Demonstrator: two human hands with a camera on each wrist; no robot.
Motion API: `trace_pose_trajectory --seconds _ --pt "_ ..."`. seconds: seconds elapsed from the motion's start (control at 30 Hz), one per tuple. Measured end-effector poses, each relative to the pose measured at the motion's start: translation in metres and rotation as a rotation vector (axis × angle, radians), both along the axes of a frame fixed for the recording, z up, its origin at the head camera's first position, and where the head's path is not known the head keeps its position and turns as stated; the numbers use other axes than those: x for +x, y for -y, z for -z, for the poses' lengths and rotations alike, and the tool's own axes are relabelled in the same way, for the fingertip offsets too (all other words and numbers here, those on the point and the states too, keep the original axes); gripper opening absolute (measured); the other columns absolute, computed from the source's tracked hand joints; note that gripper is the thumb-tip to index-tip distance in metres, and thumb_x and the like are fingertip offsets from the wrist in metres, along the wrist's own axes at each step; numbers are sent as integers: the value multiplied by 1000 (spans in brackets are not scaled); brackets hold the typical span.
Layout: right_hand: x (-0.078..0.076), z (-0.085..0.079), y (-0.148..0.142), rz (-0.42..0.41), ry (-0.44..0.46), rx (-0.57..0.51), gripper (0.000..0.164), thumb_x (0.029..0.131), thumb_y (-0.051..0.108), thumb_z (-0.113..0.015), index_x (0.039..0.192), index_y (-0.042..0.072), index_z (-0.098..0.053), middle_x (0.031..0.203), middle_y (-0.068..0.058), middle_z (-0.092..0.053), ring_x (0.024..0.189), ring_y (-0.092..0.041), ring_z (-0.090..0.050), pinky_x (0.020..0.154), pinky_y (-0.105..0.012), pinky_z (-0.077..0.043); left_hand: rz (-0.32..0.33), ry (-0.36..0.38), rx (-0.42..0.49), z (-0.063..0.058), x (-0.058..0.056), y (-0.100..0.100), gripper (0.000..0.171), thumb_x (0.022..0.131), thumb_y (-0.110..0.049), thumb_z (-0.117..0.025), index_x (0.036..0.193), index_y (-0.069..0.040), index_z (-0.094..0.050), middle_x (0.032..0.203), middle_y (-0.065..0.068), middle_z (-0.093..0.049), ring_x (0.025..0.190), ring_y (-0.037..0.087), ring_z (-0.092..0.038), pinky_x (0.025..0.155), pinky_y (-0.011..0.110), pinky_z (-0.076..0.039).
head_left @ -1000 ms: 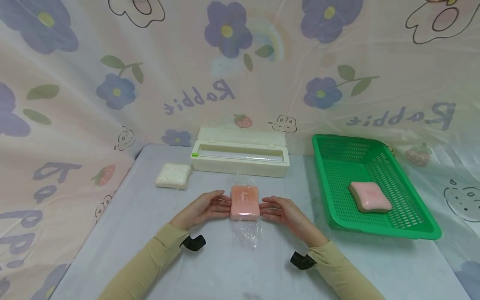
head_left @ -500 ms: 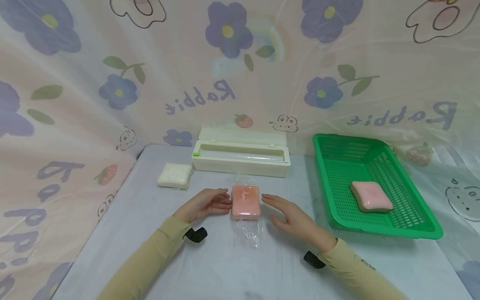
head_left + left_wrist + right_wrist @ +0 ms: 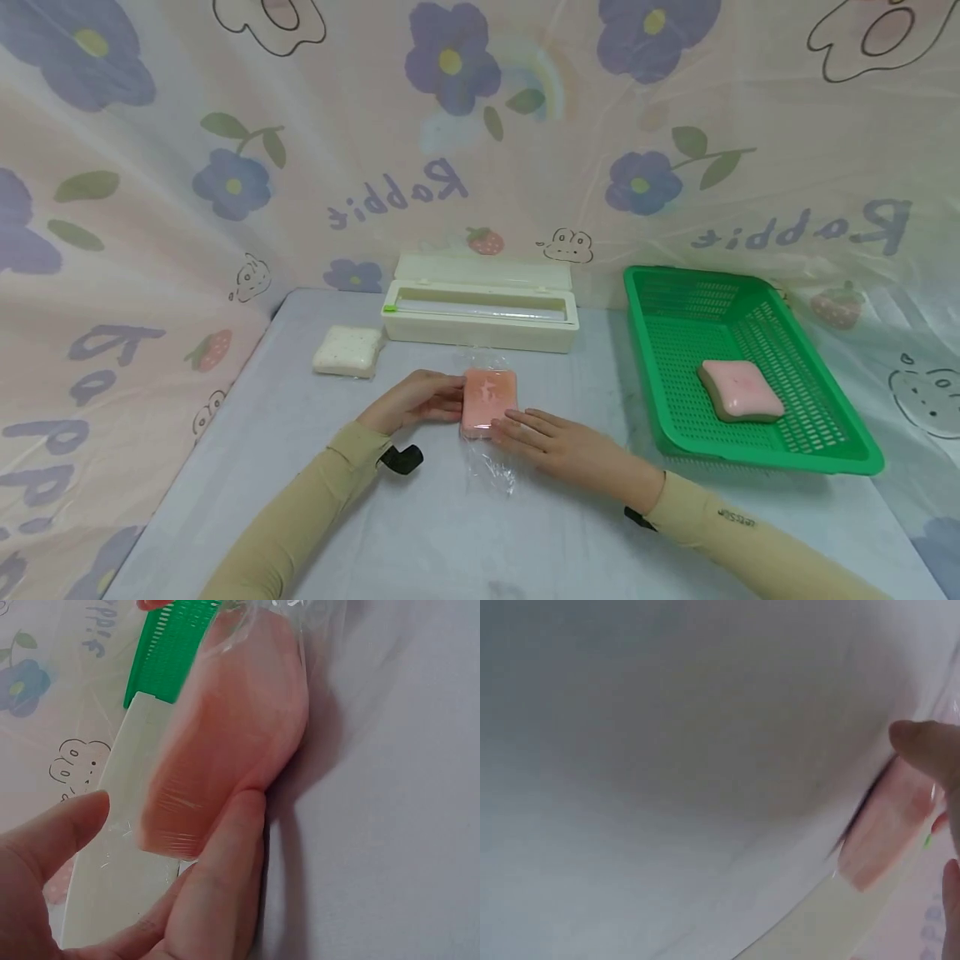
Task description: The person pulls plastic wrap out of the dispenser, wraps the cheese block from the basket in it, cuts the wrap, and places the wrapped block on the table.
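Observation:
A pink soap bar with a pale mark on top lies in clear plastic film at mid-table. My left hand is at its left side. In the left wrist view, a finger touches the film-covered side of the bar, while the thumb stands apart from it. My right hand lays nearly straight fingertips over the bar's lower right corner. The right wrist view shows the right thumb close to the soap, with most of that hand outside the frame.
Behind the soap stands a cream film dispenser box, lid up, with a roll inside. A white speckled block lies left of it. At right, a green basket contains a pink-topped block. Patterned curtain backs the table.
My right hand drew away from the soap's right side, then came back with its fingers over the lower right corner. My left hand stayed at the left side. The soap has hardly moved.

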State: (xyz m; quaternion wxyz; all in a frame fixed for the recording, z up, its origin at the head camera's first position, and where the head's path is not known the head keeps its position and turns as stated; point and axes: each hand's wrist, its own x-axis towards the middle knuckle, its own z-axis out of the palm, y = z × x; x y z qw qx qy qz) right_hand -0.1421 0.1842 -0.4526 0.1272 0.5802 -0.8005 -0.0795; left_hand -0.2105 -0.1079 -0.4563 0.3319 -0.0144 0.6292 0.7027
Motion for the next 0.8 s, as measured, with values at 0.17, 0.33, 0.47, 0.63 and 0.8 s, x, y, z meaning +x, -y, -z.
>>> trace_pose_trajectory --seconds 0.17,0.33,0.47,0.63,0.8 --pt "0 7 15 -80 -25 39 47 106 10 -26 152 10 -23 158 -7 -16 144 -23 -15 116 -39 -19 -9 -16 -30 4 -2 0 34 95 -11 -60 119 13 -57 106 24 -65 91 28 -67 83 40 -55" --pt "0 12 29 -148 -42 22 47 108 16 -11 152 10 -23 158 -8 -18 143 -21 -17 116 -37 -19 -24 -6 -58 5 -3 -2 33 92 -9 -64 116 13 -58 100 21 -66 86 25 -67 79 37 -57" --pt "3 11 36 -158 -52 38 47 107 15 -8 152 9 -22 158 -8 -16 143 -22 -18 116 -37 -17 -27 -17 -63 3 -3 -3 34 91 -9 -65 116 14 -58 100 21 -67 86 25 -67 79 36 -57" --pt "4 10 41 -159 -69 63 45 108 15 -14 151 8 -24 158 -8 -17 143 -23 -18 116 -36 -19 -34 -14 -54 3 -2 -3 34 91 -8 -64 117 14 -57 99 20 -67 85 24 -67 79 36 -57" --pt "4 10 43 -175 -55 60 44 107 14 -20 149 6 -30 156 -10 -22 142 -23 -21 115 -36 -22 -28 -14 -55 3 -2 -2 36 92 -9 -64 118 15 -56 99 20 -67 86 24 -67 80 37 -56"
